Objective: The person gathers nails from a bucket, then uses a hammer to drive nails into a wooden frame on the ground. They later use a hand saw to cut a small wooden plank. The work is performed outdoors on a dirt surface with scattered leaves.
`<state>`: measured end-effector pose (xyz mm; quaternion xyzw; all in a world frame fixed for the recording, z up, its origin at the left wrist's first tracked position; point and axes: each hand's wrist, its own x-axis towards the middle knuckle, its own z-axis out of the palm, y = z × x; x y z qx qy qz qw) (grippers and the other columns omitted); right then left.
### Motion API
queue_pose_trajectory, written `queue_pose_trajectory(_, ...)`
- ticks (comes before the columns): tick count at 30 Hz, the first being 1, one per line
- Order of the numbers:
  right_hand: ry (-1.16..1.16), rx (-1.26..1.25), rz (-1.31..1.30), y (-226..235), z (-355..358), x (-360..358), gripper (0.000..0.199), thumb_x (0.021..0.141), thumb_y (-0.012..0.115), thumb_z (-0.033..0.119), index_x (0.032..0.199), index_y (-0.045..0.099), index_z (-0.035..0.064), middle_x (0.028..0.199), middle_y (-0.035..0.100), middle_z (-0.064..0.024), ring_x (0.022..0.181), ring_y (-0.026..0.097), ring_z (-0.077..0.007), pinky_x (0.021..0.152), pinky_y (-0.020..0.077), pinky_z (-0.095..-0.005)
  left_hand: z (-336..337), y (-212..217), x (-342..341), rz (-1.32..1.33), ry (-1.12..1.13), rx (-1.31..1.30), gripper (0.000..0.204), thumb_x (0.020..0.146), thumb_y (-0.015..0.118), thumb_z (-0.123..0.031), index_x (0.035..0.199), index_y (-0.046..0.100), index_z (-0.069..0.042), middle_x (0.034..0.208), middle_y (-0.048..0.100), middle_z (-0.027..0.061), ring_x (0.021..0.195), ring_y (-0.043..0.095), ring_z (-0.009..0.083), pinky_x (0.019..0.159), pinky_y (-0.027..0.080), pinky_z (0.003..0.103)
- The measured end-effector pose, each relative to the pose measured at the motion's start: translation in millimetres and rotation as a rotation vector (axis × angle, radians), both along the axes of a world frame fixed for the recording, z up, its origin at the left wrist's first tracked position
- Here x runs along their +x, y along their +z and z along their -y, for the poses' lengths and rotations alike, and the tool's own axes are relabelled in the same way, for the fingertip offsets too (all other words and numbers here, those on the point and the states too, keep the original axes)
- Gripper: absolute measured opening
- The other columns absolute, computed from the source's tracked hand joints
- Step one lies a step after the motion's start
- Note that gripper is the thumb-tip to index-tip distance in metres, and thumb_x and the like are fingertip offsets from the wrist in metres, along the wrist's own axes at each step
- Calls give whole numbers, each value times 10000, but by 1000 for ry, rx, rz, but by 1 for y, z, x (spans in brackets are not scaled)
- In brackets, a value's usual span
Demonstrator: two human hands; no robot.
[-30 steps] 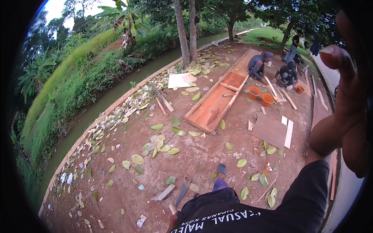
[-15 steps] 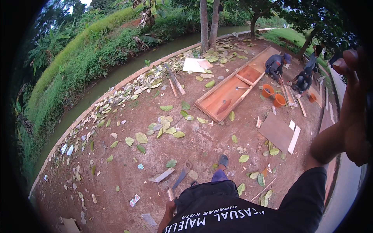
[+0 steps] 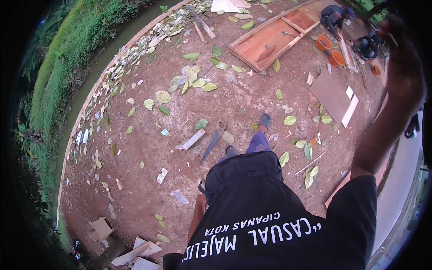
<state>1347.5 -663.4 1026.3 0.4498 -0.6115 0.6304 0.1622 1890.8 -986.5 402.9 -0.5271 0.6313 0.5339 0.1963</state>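
At the left side of my black shirt and bag, my left hand shows only in part. The pale end of a piece of wood sticks out just beyond it, and the fingers seem closed around it. My right hand is raised at the right, close to the camera and in shadow. Its fingers are bent together; a thin pale sliver shows by the fingertips, too dark to name. A handsaw lies on the soil before my feet, beside a short wood offcut.
A long wooden frame with a hammer lies ahead right. Two people crouch beyond the orange buckets. A brown board lies at right, loose boards at lower left. Leaves are scattered; a water channel runs left.
The view has tilted down, so the ground things sit higher and boards show at lower left. My right hand stays raised, its forearm now more in view. The wood moved with my left hand.
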Motion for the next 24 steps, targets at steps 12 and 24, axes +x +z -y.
queue_pose_trajectory(12, 282, 1473, 860, -451, 2, 160, 512, 968, 583, 464, 1181, 689, 11, 1142, 684, -271, 1119, 638, -428, 984, 481, -482, 34, 62, -80, -205, -88, -65, 504, 767, 727, -354, 942, 684, 116, 798, 703, 160, 682, 674, 243, 586, 492, 411)
queue_pose_trajectory(24, -481, 521, 604, -250, 10, 103, 214, 964, 654, 125, 1135, 697, 5, 961, 746, -133, 899, 726, -218, 791, 556, -339, 6, 215, -332, -389, -688, -201, 684, 741, 742, -221, 1302, 508, 94, 1173, 659, 279, 1087, 660, 365, 950, 498, 440)
